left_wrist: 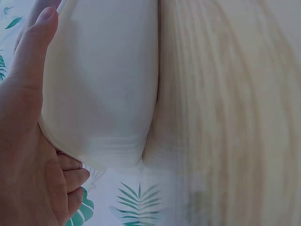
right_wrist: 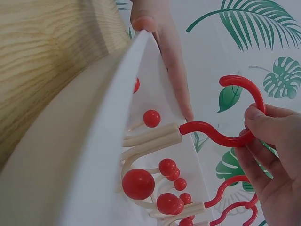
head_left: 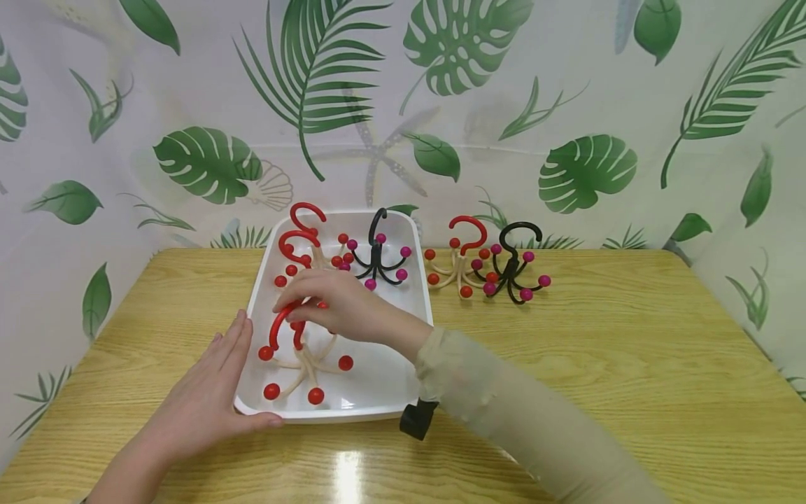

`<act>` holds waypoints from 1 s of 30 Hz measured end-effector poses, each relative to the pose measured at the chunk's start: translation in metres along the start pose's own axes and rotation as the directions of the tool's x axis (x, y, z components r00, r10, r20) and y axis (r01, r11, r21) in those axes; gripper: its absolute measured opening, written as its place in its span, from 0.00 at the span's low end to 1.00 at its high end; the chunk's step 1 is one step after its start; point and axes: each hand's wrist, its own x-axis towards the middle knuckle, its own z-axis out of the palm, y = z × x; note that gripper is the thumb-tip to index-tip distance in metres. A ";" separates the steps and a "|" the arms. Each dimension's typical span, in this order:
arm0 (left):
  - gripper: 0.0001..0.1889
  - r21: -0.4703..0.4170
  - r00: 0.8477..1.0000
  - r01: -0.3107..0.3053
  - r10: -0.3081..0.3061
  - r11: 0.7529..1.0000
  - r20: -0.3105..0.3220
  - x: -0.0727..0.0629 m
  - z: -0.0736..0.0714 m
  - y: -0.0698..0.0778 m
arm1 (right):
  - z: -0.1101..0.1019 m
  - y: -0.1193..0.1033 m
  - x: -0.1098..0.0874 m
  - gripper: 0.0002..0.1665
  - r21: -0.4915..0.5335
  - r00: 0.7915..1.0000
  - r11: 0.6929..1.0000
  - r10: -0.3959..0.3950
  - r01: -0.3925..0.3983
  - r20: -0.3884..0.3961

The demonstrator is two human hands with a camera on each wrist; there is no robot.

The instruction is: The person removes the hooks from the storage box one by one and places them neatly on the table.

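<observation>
My right hand [head_left: 336, 304] pinches the curved red hook handle of a claw massager [right_wrist: 211, 131] between thumb and fingers. Its cream prongs, tipped with red balls, spread low over the near left part of a white tray [head_left: 371, 413]. My left hand [head_left: 210, 392] rests against the tray's near left corner, fingers straight along the side and thumb along the front edge. Farther back in the tray lie two more red-handled massagers [head_left: 299, 238], partly hidden behind my right hand, and a black massager [head_left: 376, 259] with magenta balls.
On the wooden table [head_left: 598, 371], right of the tray, a red-handled massager [head_left: 462, 269] and a black one [head_left: 513, 269] lie side by side with prongs overlapping. Behind the table hangs a leaf-print cloth [head_left: 485, 161]. A black strap piece [head_left: 417, 420] shows below my right wrist.
</observation>
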 end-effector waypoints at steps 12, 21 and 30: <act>0.72 0.015 1.000 -0.020 0.020 1.000 -0.010 -0.001 -0.001 0.000 | -0.025 -0.019 -0.013 0.13 -0.020 0.986 1.000 -0.004 0.001 -0.164; 0.72 0.024 0.998 -0.047 0.048 0.999 -0.037 -0.003 0.000 -0.001 | -0.059 -0.026 -0.041 0.14 -0.026 0.946 0.999 -0.028 0.021 -0.324; 0.72 0.016 1.000 -0.016 0.017 1.000 -0.016 -0.002 -0.001 0.000 | -0.100 -0.029 -0.079 0.16 -0.082 0.886 0.997 -0.036 -0.002 -0.463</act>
